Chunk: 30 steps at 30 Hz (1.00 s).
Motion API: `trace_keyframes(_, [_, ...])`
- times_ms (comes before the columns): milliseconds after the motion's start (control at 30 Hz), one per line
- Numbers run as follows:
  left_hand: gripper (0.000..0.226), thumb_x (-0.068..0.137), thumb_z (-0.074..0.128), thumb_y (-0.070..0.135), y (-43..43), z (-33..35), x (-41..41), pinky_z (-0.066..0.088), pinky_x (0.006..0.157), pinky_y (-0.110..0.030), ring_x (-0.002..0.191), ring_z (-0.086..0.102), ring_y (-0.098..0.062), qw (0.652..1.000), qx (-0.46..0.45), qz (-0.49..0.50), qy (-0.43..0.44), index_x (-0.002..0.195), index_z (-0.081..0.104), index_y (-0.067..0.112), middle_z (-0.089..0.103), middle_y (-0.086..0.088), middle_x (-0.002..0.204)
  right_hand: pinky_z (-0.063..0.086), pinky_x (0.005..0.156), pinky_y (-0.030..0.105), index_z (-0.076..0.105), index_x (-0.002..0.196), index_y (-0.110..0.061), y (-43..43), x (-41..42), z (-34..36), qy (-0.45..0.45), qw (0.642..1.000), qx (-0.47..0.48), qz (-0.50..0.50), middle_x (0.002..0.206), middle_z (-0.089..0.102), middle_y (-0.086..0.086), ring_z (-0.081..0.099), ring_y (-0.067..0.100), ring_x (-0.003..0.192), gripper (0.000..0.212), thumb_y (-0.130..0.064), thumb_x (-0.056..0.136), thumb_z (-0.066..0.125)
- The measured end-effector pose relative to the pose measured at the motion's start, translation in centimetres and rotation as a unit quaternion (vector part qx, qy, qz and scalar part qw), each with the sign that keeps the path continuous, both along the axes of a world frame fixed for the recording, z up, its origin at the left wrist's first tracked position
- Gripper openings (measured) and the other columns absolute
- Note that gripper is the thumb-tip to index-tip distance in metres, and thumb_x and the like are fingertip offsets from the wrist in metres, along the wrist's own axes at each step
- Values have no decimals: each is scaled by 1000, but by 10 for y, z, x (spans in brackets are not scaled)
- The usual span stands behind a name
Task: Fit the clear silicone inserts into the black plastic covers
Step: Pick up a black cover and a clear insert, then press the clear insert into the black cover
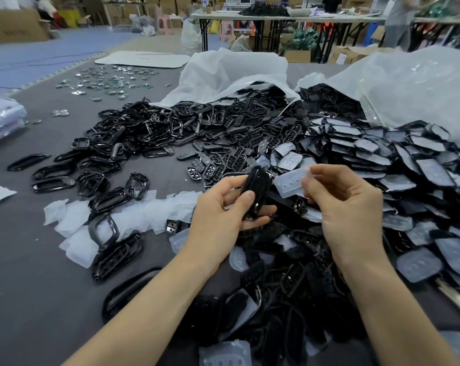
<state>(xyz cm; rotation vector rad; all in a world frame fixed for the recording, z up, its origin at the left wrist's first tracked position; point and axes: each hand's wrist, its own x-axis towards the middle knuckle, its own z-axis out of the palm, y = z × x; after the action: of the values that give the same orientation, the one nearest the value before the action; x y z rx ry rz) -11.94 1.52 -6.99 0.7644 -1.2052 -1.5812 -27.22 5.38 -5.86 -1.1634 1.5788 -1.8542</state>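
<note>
Ideally, the clear silicone insert (289, 184), pinched in the right hand (347, 207) just beside the black cover (258, 192) gripped by the left hand (221, 210) above the table (38, 260), should be squared to the cover's outline and pressed in evenly; no legible writing or brand is seen.

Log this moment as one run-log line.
left hand: holds black cover | right hand: pinches clear insert | state: clear insert beside black cover, not yet fitted
</note>
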Motion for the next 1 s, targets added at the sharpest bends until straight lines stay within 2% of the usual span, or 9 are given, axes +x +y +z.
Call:
trace_keyframes(100, [22, 96, 48, -4, 0, 0, 1, 57, 62, -25, 77, 73, -26, 999, -21, 16, -19, 102, 62, 11, 73, -7, 89, 51, 68, 15, 73, 75, -27, 2, 1, 4, 28, 998, -6, 59, 73, 71, -6, 64, 6, 69, 20, -8, 81, 73])
trace_keyframes(200, [23, 95, 49, -4, 0, 0, 1, 57, 63, -25, 75, 73, -21, 999, -35, 10, -35, 101, 63, 13, 73, -5, 85, 48, 60, 16, 76, 77, -22, 5, 4, 8, -31, 981, 21, 191, 70, 68, -2, 57, 8, 63, 9, -15, 71, 75])
trace_keyframes(267, [25, 94, 49, -5, 2, 1, -1, 58, 62, -25, 72, 71, -15, 998, -43, 3, -38, 100, 63, 16, 74, 0, 81, 46, 57, 17, 77, 76, -20, 5, 7, 8, -57, 963, 39, 261, 71, 67, 3, 55, 13, 64, 12, -22, 65, 75])
trace_keyframes(467, [27, 92, 57, -1, 2, 0, 0, 52, 58, -14, 71, 69, -2, 993, -90, 6, -73, 101, 64, 23, 75, 10, 82, 41, 48, 14, 75, 76, -20, 9, 5, 11, -123, 931, 38, 342, 65, 66, -2, 55, 4, 55, 12, -22, 65, 72])
trace_keyframes(600, [30, 89, 62, 3, 3, -2, -1, 58, 67, -25, 79, 70, -8, 988, -119, 17, -94, 98, 66, 31, 76, 6, 89, 43, 50, 12, 71, 75, -15, 5, 12, 6, -53, 968, 18, 245, 65, 66, -3, 55, 4, 55, 8, -10, 69, 74])
trace_keyframes(700, [28, 90, 62, 7, 6, -5, -3, 60, 73, -41, 82, 72, -16, 989, -116, 25, -90, 95, 66, 35, 76, 3, 91, 56, 64, 28, 68, 74, -15, 2, 19, 1, 1, 988, -7, 155, 70, 69, 3, 63, 14, 64, 16, -1, 76, 74])
trace_keyframes(767, [23, 90, 63, 13, 7, -5, -4, 60, 76, -41, 84, 72, -16, 987, -127, 33, -95, 97, 66, 34, 76, 2, 92, 55, 65, 29, 67, 74, -19, 3, 24, -3, 39, 992, -21, 114, 72, 69, 2, 64, 15, 65, 17, -4, 79, 73])
trace_keyframes(867, [17, 89, 64, 18, 7, -5, -4, 59, 75, -31, 84, 71, -13, 983, -144, 37, -103, 100, 66, 32, 76, 3, 92, 50, 60, 26, 65, 77, -24, 4, 29, -7, 65, 995, -31, 64, 73, 66, -1, 61, 13, 62, 19, -6, 83, 71])
trace_keyframes(1000, [19, 85, 64, 34, 9, -3, -5, 58, 79, -34, 91, 71, -13, 980, -158, 33, -115, 103, 67, 29, 75, 5, 94, 48, 63, 36, 62, 77, -28, 3, 30, -9, 59, 997, -29, 37, 83, 62, 11, 58, 19, 64, 24, -6, 84, 70])
